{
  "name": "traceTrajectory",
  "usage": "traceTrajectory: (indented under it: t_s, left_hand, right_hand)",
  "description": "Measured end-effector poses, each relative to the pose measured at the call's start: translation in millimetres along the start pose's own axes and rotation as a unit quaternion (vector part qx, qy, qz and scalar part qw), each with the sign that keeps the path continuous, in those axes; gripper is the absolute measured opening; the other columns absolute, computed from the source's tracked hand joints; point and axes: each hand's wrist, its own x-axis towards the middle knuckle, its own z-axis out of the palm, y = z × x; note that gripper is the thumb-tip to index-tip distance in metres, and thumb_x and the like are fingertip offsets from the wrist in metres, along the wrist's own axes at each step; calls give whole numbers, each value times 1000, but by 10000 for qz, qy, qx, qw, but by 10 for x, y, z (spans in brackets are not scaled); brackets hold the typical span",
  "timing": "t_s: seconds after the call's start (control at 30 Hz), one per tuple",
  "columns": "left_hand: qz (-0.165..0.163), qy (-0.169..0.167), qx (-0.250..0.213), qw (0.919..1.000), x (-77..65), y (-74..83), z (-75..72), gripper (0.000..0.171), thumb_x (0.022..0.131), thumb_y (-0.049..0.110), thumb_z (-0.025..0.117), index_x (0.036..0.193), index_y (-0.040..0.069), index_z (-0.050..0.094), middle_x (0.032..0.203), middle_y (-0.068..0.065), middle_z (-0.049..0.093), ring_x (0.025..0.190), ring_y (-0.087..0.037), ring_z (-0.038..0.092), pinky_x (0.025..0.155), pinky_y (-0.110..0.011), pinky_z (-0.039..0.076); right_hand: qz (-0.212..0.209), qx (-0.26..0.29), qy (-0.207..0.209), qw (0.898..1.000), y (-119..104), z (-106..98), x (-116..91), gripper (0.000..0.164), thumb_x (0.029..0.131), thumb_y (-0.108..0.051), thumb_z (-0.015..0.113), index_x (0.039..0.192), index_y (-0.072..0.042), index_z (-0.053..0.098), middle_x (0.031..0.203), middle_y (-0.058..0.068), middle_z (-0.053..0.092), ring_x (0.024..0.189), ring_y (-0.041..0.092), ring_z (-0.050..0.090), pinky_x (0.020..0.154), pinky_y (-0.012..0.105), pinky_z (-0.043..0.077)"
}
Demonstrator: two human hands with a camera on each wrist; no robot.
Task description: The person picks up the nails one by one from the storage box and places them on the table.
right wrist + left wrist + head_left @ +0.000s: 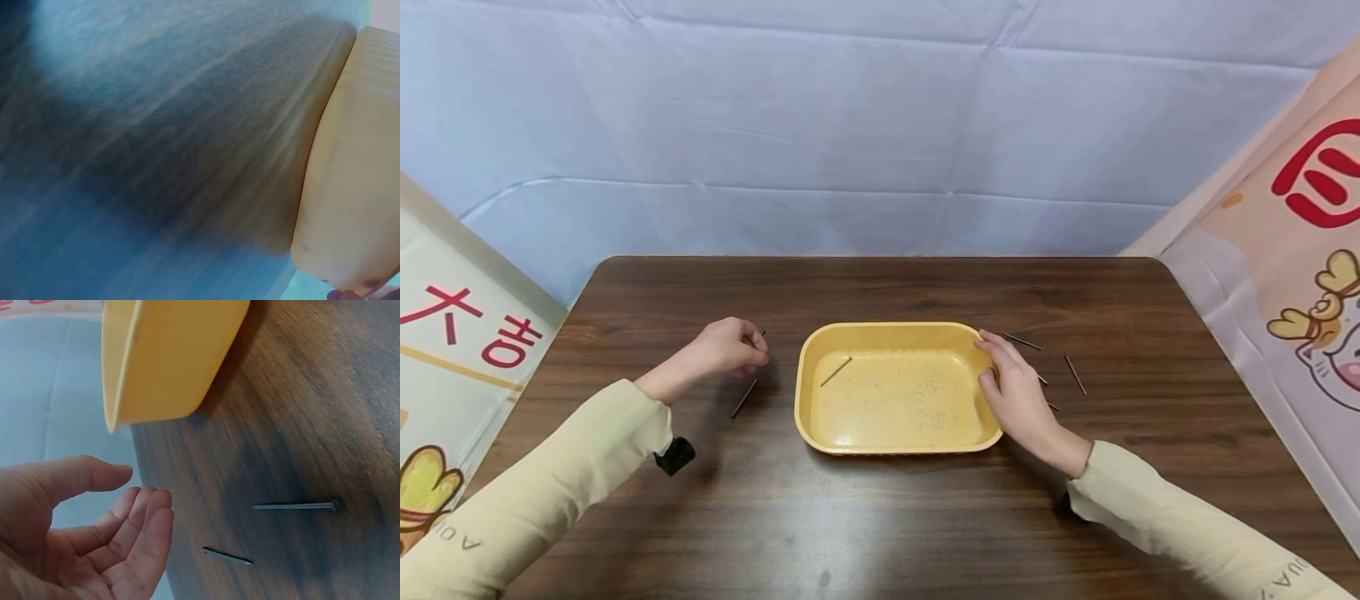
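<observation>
My left hand hovers over the table left of the yellow tray. Its fingers are loosely bent, with a gap between thumb and fingertips and nothing between them. Close by on the wood lie a nail and a smaller-looking nail, which the hand mostly hides in the head view. My right hand holds the tray's right side by the rim, thumb at the inner edge; in the right wrist view only fingertips show beside the tray wall. One nail lies inside the tray.
Several more nails lie right of the tray, one nail farthest out and another nail behind the right hand. A pale cloth backdrop hangs behind the brown wooden table, with printed cloths at both sides.
</observation>
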Motion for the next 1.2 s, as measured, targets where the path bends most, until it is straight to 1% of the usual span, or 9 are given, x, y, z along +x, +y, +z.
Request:
traceTrajectory:
  t_s: [0.13,0.3,0.43,0.57,0.7,0.77,1.0,1.2]
  left_hand:
    - [92,-27,130,9999,-14,64,-4,16,80,11,60,89,-2,60,73,-9,62,68,-21,64,62,-32,55]
    - [230,-39,341,9991,-17,119,-12,15,81,11,60,88,-2,60,71,-8,62,64,-20,63,59,-30,54]
    - [332,24,546,9980,-25,160,-21,13,81,11,60,87,-1,60,69,-6,61,61,-20,61,56,-29,51]
    - [478,194,918,9944,-30,207,-26,12,79,12,61,86,2,61,72,-5,61,61,-17,57,56,-27,47]
    - [608,348,1231,9899,-41,272,-31,11,77,13,62,84,5,62,76,-4,62,66,-16,54,60,-28,44]
    - [647,366,1306,9886,-47,304,-32,10,78,13,62,84,5,62,76,-4,61,68,-17,53,61,-29,44]
    - [729,320,1527,9851,-68,421,-23,9,80,12,61,87,6,61,78,-5,61,68,-18,54,58,-30,44]
    - [862,470,1742,9798,-57,491,3,9,78,13,61,86,8,62,79,-3,62,67,-16,55,59,-30,45]
  right_hand:
    - [-15,-12,30,10000,2,3,-1,36,78,10,49,113,9,57,126,20,50,109,32,52,78,41,49]
    - [-27,-47,18,10000,7,6,-8,35,78,10,49,113,9,57,126,20,51,108,32,53,76,41,49]
    - [-1,-57,7,10000,11,6,-11,35,79,10,49,113,9,57,127,19,50,109,31,53,76,40,49]
    - [41,-50,-5,10000,10,4,-13,35,79,9,49,114,9,57,127,19,50,109,31,53,76,40,49]
    - [57,-44,-4,10000,6,1,-13,35,79,9,49,113,8,57,127,19,50,109,31,53,77,40,48]
    - [59,-37,-10,10000,2,-1,-12,35,79,9,49,113,9,57,127,19,51,109,31,53,76,40,48]
    - [64,-31,-37,10000,-7,-4,-9,35,79,9,48,113,9,57,127,19,50,108,31,53,75,39,48]
    - [22,-37,-15,10000,-4,-3,-1,35,79,9,48,113,9,57,127,19,50,108,31,53,75,40,49]
